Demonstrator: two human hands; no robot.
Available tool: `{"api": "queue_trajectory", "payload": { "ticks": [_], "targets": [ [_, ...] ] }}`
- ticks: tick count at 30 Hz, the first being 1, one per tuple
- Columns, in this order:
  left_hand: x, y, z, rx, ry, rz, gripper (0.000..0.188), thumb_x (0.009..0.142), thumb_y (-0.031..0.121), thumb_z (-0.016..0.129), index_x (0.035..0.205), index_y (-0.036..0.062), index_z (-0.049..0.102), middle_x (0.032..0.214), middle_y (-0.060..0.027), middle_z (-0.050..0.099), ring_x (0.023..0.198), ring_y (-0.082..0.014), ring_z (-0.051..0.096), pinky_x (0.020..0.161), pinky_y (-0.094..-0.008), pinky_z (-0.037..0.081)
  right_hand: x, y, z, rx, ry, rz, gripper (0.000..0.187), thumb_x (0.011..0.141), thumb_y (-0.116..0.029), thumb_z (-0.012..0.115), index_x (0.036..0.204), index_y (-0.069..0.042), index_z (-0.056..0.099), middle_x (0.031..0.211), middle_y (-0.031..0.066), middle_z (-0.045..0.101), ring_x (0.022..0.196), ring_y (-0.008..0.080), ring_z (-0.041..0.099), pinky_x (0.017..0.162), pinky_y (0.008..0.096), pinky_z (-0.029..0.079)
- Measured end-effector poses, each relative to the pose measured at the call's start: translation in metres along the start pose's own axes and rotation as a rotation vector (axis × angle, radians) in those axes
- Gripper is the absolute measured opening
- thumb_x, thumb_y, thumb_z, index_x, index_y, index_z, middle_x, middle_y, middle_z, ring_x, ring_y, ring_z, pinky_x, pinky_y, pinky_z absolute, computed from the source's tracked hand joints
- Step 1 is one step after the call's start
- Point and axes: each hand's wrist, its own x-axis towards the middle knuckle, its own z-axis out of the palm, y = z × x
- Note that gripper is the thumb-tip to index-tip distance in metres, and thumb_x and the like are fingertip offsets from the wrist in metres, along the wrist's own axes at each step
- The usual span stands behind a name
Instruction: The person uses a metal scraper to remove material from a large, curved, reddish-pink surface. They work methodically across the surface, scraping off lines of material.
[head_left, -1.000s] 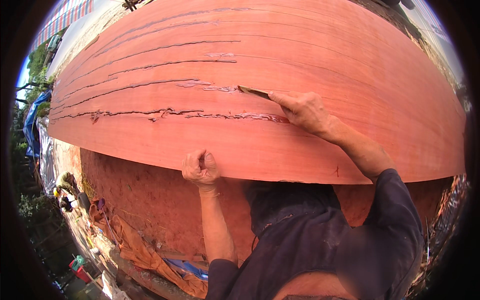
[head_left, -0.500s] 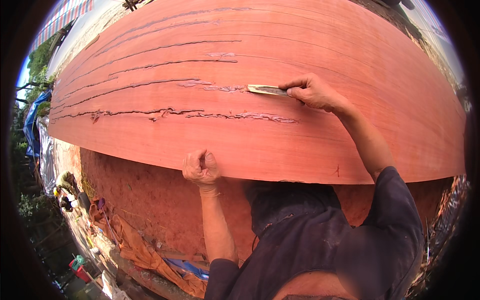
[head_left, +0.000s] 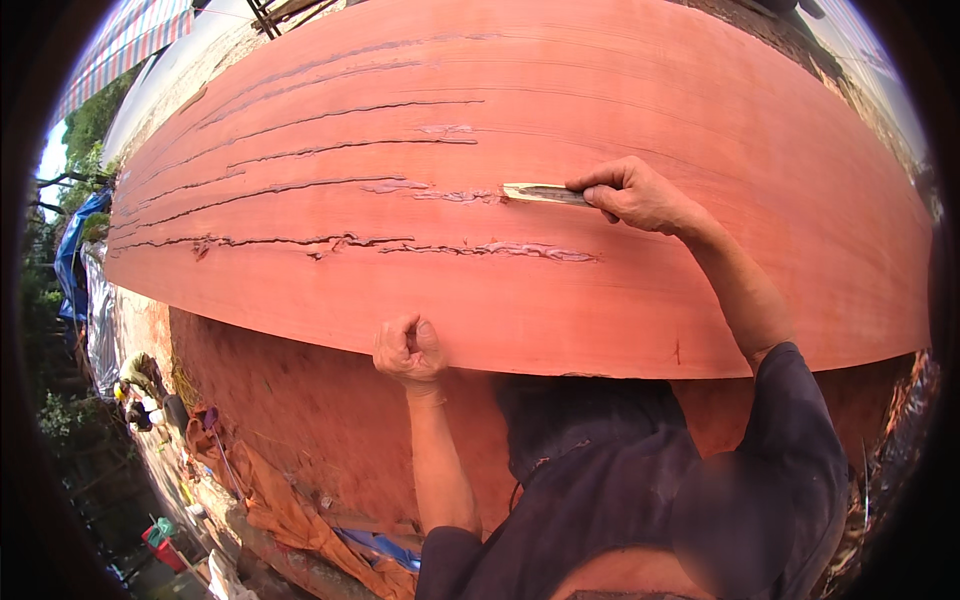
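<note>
A broad, curved reddish wooden slab (head_left: 560, 320) spreads out in front of me, with long dark cracks running across its left half. Between thumb and fingers, my right hand (head_left: 640, 197) pinches a slim, flat scraper (head_left: 540, 193) with pale yellow-green edges and grey smears. The scraper's tip touches the right end of a crack smeared with pinkish-grey filler (head_left: 455, 196). A nearer crack carries more filler (head_left: 540, 250) along its right part. My left hand (head_left: 408, 350) is curled closed at the slab's near edge; whatever it may hold is hidden.
Reddish ground lies below the slab's near edge. At lower left are a crumpled orange-brown tarp (head_left: 285, 510), a blue sheet (head_left: 385, 548) and a red bucket (head_left: 163, 548). Farther left, a person (head_left: 140, 375) is crouching. A striped awning (head_left: 130, 45) hangs at upper left.
The whole view has shifted slightly, so the slab and hands appear lower. The scraper stays in my right hand at the end of the same crack, its flat face looking a little wider.
</note>
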Motion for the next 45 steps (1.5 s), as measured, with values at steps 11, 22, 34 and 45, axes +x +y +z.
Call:
{"api": "queue_trajectory", "payload": {
  "ticks": [11,22,34,45],
  "targets": [
    [-0.001,-0.002,-0.002,0.029,-0.024,0.000,0.021,0.094,0.031,0.069,0.086,0.0118,0.068,0.068,-0.0011,0.059,0.059,-0.0212,0.054,0.058,-0.0354,0.043,0.000,0.003,0.011,-0.197,0.076,-0.028,0.031,0.097,-0.008,0.061,0.123,-0.001,0.076,0.083,0.0042,0.068,0.073,0.0115,0.058,0.067,0.0305,0.046],
    [0.000,-0.002,-0.003,0.036,-0.033,0.010,0.021,0.094,0.031,0.069,0.088,0.0101,0.070,0.070,-0.0026,0.060,0.058,-0.0209,0.054,0.056,-0.0345,0.041,0.008,-0.002,0.021,-0.193,0.101,-0.030,0.032,0.098,-0.006,0.059,0.126,0.001,0.074,0.079,0.0008,0.067,0.066,0.0092,0.053,0.060,0.0291,0.043],
    [0.002,0.002,-0.004,0.047,-0.050,0.002,0.016,0.092,0.027,0.067,0.088,0.0116,0.068,0.069,-0.0021,0.059,0.060,-0.0233,0.056,0.058,-0.0364,0.042,-0.018,0.003,0.000,0.159,0.004,-0.042,0.044,0.093,-0.015,0.073,0.134,0.002,0.067,0.096,0.0040,0.073,0.082,0.0097,0.062,0.077,0.0289,0.051],
    [0.000,0.001,-0.008,0.077,-0.110,-0.006,0.017,0.092,0.028,0.068,0.089,0.0115,0.068,0.071,-0.0016,0.061,0.061,-0.0234,0.056,0.059,-0.0365,0.043,-0.020,0.021,-0.001,0.112,0.075,-0.032,0.042,0.095,-0.011,0.073,0.134,0.002,0.066,0.105,0.0016,0.071,0.092,0.0068,0.061,0.083,0.0270,0.051]
  ]
}}
